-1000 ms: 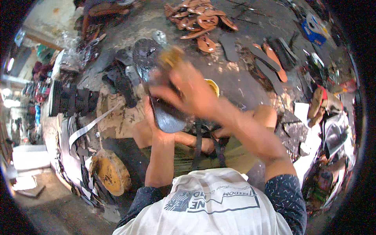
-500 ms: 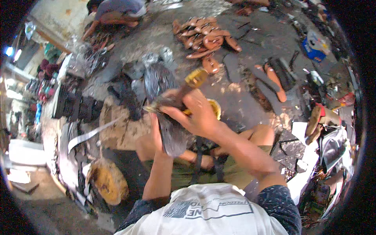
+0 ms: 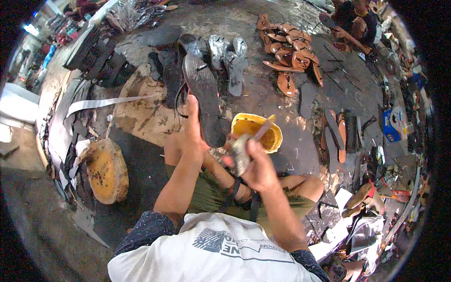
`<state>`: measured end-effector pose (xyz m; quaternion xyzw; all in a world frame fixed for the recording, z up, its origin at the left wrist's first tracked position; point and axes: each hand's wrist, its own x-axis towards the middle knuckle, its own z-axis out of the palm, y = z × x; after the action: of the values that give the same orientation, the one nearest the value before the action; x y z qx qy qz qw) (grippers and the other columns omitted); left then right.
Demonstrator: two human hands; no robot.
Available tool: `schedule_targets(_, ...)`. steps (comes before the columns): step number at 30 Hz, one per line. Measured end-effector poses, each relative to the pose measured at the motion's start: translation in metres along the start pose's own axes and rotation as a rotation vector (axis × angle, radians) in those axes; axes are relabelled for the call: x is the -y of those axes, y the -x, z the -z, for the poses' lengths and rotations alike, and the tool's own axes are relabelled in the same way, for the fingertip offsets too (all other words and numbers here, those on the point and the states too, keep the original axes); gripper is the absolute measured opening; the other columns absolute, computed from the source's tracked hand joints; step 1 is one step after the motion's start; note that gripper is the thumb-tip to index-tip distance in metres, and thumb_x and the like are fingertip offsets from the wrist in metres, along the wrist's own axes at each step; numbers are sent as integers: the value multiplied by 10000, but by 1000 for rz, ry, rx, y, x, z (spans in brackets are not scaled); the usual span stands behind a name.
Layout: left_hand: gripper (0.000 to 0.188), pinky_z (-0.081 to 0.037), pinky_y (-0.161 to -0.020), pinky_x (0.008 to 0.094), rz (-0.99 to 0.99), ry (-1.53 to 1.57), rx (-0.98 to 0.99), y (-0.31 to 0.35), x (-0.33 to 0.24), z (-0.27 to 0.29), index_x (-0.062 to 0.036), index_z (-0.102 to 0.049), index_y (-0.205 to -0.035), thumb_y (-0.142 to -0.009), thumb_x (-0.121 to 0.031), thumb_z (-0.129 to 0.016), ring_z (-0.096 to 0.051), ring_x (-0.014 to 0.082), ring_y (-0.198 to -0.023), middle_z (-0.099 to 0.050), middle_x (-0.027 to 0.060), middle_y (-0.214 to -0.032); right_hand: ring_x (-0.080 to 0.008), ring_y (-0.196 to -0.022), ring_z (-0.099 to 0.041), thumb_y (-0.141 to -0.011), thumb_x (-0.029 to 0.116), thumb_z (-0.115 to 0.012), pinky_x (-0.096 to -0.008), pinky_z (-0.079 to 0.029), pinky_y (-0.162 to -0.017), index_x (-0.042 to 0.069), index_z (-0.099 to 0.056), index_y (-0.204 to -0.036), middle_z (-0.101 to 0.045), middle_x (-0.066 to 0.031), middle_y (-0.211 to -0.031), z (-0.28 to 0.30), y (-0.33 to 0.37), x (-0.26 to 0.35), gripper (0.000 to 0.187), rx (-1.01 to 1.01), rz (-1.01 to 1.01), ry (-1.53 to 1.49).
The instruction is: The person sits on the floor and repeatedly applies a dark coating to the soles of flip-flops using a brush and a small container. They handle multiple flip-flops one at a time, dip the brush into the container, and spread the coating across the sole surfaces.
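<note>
My left hand (image 3: 192, 123) holds a black sandal (image 3: 202, 89) with its dark sole turned up, the heel end toward me. The sandal's thin strap hangs on the left, beside my thumb. My right hand (image 3: 261, 170) is closed around a brush (image 3: 241, 155), its pale bristly head near the heel and its handle slanting up to the right. The brush is blurred, so I cannot tell whether it touches the sole. Just beyond it stands a yellow tub (image 3: 239, 123) with dark stains inside.
Silvery and black sandals (image 3: 235, 70) lie beyond my left hand, and a pile of brown sandals (image 3: 296, 47) is farther right. A round wooden block (image 3: 108, 174) sits at left. Another person (image 3: 357, 23) is at the far right, and a blue-and-white package (image 3: 392, 124) lies below.
My right hand has drawn the brush off the sole's middle, down and right toward the heel end. The sandal is now tilted more upright. The view has shifted, uncovering the tub.
</note>
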<state>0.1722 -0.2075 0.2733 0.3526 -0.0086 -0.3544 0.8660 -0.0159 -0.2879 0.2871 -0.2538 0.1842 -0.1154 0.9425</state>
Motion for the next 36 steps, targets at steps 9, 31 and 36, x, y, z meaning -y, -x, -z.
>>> schedule_targets(9, 728, -426, -1135, 427, -89, -65, 118, 41, 18, -13, -76, -338, -1585, -1074, -593, -314, -518, 256, -1353, -473, 81, -1557, -138, -947, -690, -1035, 291, -625, -312, -589, -827, 70, -555, -1307, -692, -43, -1099, -23, -1, -3, 358, -141, -48, 65)
schedule_targets(31, 672, -599, -893, 437, 167, 317, 159, -99, 21, 55, -39, -553, -1383, -946, -537, -671, -697, 307, -1044, -686, 156, -1252, -137, -1010, -623, -939, 127, -712, -315, -511, -917, 26, -645, -1210, -685, -30, -1103, 1, 37, 59, 297, -355, 397, 1030)
schedule_targets(36, 813, -527, -1003, 561, 32, 129, -342, -231, -96, 133, -47, -542, -1413, -921, -691, -597, -601, 398, -1228, -569, 221, -1407, -159, -1058, -598, -977, 152, -674, -329, -493, -948, -11, -592, -1289, -665, -59, -1190, 4, 29, 105, 362, -391, 612, 1173)
